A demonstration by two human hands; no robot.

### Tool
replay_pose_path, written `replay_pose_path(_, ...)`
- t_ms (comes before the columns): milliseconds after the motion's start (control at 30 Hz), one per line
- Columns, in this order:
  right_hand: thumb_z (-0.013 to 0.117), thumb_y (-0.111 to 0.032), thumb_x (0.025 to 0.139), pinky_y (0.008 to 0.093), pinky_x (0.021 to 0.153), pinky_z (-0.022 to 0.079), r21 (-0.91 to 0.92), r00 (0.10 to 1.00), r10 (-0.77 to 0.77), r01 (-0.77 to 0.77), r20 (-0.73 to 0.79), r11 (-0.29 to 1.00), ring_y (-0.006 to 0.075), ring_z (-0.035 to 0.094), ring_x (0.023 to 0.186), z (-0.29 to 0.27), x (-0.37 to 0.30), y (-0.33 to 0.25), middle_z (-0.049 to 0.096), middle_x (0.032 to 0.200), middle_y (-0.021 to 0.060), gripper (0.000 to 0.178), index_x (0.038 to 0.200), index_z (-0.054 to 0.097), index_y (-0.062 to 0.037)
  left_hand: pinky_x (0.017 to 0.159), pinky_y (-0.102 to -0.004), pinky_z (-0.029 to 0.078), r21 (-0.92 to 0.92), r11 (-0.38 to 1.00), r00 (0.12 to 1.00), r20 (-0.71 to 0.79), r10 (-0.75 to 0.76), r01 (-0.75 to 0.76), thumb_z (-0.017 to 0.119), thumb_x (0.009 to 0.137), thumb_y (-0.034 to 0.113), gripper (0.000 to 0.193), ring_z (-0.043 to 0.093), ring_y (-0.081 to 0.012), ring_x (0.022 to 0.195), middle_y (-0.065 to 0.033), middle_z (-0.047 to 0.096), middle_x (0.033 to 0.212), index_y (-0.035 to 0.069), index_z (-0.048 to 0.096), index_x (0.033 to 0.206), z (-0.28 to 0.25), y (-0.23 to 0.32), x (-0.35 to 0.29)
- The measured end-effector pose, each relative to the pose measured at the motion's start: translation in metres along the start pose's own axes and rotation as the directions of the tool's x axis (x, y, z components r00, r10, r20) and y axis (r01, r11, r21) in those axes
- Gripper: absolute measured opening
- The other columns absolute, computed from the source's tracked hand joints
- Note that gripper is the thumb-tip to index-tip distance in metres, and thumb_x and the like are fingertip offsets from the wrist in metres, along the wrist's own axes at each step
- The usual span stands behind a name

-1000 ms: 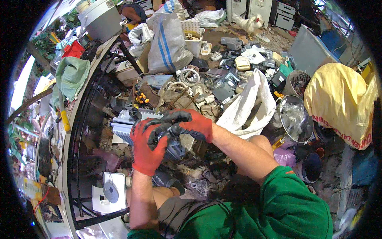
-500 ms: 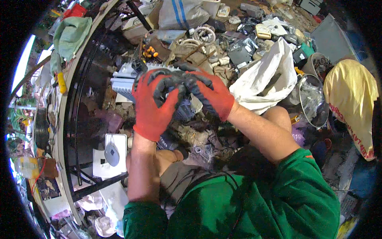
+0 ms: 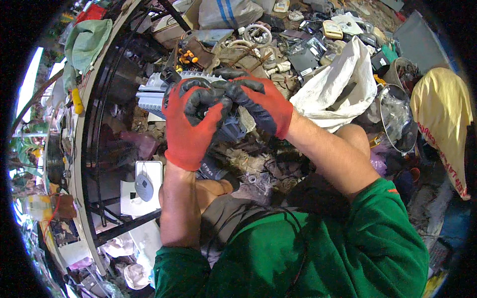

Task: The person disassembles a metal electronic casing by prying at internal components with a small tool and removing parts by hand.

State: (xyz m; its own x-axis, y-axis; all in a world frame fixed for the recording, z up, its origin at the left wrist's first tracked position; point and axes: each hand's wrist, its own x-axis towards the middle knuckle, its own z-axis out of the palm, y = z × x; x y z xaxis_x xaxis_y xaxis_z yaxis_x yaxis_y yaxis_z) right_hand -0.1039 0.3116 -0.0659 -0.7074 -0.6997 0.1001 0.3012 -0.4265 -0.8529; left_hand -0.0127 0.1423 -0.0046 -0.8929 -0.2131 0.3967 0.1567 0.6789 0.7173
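Observation:
Both of my hands wear red gloves with black fingers and meet above a grey finned metal block [image 3: 151, 99]. My left hand [image 3: 191, 121] has its fingers curled inward, thumb and fingertips pressed together. From the other side, my right hand [image 3: 263, 104] bends its fingers toward the left fingertips. Whatever lies between them is dark and blends with the black gloves, so I cannot make it out. The block sits behind and below the hands, which cover much of it.
A white sack [image 3: 343, 94] lies open at the right, beside a bucket with clear plastic [image 3: 397, 119] and a yellow sack [image 3: 442, 109]. Scrap electronics [image 3: 305, 54] pile up at the back. A black metal frame [image 3: 94, 144] stands at the left, near a white panel [image 3: 149, 184].
My hands stay together over the finned block, with slight shifts in the fingers. The right hand's upper fingers reach a little farther out. The whole view has moved slightly.

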Motion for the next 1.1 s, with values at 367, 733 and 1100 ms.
replay_pose_path(367,0.057,-0.025,0.102,0.0289,0.099,0.047,-0.023,0.999,0.013,-0.012,0.045,1.000,0.0134,0.057,0.115,-0.002,-0.003,-0.009,0.059,0.132,0.0058,0.037,0.133,0.061,-0.0041,0.109,-0.0453,0.031,0.170,0.959,0.974,0.031,0.226,-0.228,0.072,0.080,0.012,0.037,0.053,-0.0365,0.120,-0.0180,0.059,0.125,0.003,0.066,0.115,-0.010,-0.013,-0.003)
replay_pose_path(733,0.053,-0.018,0.102,0.0314,0.100,0.046,-0.082,0.995,-0.093,0.090,-0.029,0.993,0.0165,0.058,0.117,-0.002,0.000,0.007,0.064,0.127,0.0090,0.033,0.132,0.059,-0.0045,0.100,-0.0458,0.039,0.135,0.984,0.993,0.034,0.111,-0.115,0.078,0.075,0.020,0.032,0.056,-0.0379,0.110,-0.0174,0.063,0.115,0.005,0.070,0.103,-0.006,0.010,0.007)
replay_pose_path(1100,0.074,-0.015,0.079,0.0449,0.096,0.048,-0.727,0.794,-0.607,0.392,-0.042,0.563,0.0421,0.058,0.110,0.032,-0.034,0.024,0.056,0.117,0.0234,0.061,0.132,0.047,-0.0001,0.090,-0.0427,0.045,0.065,0.998,1.000,0.010,-0.011,0.011,0.081,0.069,0.022,0.030,0.065,-0.0318,0.090,-0.0139,0.067,0.098,0.004,0.068,0.089,0.005,0.030,0.011)
